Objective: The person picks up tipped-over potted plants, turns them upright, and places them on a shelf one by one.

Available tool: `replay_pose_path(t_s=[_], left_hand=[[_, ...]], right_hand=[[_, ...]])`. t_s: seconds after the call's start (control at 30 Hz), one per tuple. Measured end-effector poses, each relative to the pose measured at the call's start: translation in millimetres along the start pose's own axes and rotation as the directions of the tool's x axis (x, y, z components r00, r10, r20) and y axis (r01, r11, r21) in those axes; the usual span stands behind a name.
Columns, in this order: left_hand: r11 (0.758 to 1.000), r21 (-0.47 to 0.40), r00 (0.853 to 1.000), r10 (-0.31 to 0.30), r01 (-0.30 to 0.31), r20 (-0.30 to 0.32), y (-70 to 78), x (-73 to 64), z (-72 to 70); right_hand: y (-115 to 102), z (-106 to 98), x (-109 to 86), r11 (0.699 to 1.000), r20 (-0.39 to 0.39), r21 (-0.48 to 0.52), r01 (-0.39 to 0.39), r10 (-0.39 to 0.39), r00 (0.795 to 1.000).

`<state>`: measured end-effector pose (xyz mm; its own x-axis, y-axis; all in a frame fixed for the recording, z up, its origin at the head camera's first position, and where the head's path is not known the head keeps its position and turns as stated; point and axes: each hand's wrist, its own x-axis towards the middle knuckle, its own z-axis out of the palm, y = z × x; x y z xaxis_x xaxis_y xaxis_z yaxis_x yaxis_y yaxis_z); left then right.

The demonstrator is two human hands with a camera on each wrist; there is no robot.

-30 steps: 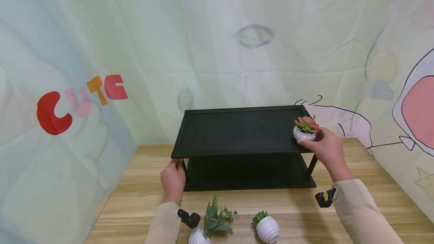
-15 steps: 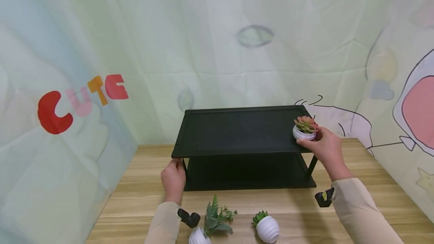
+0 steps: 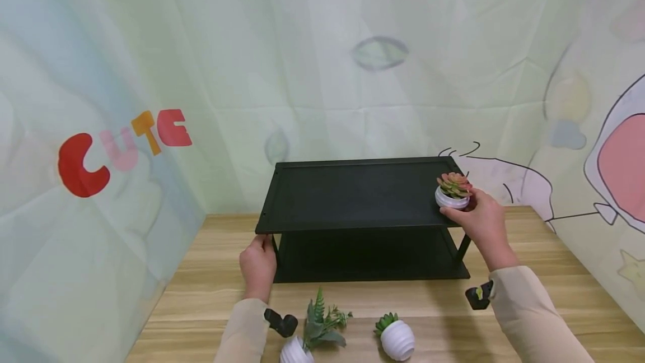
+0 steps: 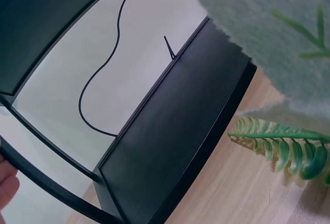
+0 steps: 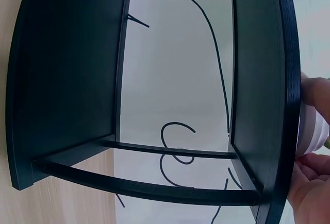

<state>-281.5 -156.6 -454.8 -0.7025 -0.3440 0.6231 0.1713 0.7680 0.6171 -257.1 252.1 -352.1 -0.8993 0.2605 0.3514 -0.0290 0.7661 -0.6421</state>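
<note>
A black two-tier shelf stands on the wooden table. My left hand grips it at the front left corner, by the leg just under the top board; in the left wrist view only some fingers show beside the leg. At the top board's right end, my right hand holds a pink-and-green succulent in a white ribbed pot, thumb in front and fingers on its right side. The right wrist view shows the pot at the board, partly hidden by my fingers.
Near the front of the table, a white pot with leafy green sprigs lies tilted. Right of it is a white ribbed pot with a small green succulent. A printed cloth backdrop encloses the back and sides.
Almost nothing differs. Both hands keep their hold, and the succulent pot stays at the right end of the top board; the right wrist shifts slightly left.
</note>
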Motion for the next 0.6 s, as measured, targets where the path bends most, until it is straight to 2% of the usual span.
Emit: replay_pose_path(t_s=[0.2, 0.6], left_hand=[[1.000, 0.009, 1.000, 0.001, -0.001, 0.006, 1.0, -0.5, 0.0], [1.000, -0.005, 1.000, -0.005, 0.005, -0.001, -1.0, -0.4, 1.3]], right_hand=[[-3, -1, -3.9, 0.999, 0.016, 0.029, -0.018, 0.018, 1.000], [-10, -10, -18.8, 0.992, -0.013, 0.092, -0.085, 0.087, 0.996]])
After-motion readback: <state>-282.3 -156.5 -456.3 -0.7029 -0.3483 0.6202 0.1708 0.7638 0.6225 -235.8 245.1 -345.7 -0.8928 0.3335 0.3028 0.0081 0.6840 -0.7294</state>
